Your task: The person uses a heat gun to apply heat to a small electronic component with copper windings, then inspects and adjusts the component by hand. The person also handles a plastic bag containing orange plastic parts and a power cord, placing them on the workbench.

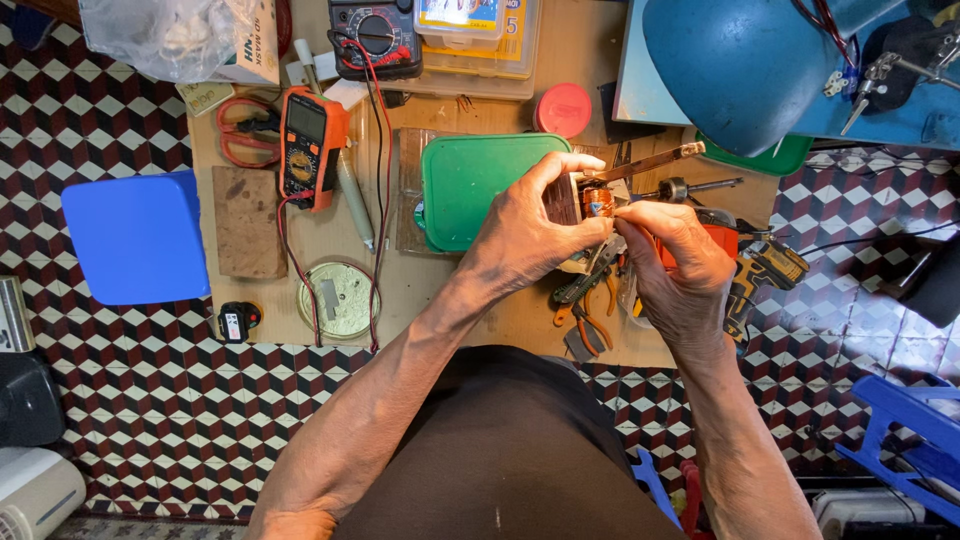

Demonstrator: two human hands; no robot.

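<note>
Copper coil [598, 200] sits above the worktop [440, 290], my left hand [530, 235] clamped around its dark core; my right hand [680, 255] pinches its edge. I judge I'm mid-inspection; next calls for steady fingertip work.

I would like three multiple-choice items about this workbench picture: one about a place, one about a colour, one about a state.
1. Where does the orange multimeter lie?
A. left of the green lid
B. on the blue stool
C. under the lamp

2. What colour is the round cap behind the green lid?
A. yellow
B. red
C. white

3. How is the copper-wound part kept?
A. lying alone on the bench
B. held between both hands
C. clamped in pliers

Answers:
1 A, it lies on the wood to the lid's left.
2 B, the cap is plainly red.
3 B, the left hand grips it and the right hand pinches at it.
</note>
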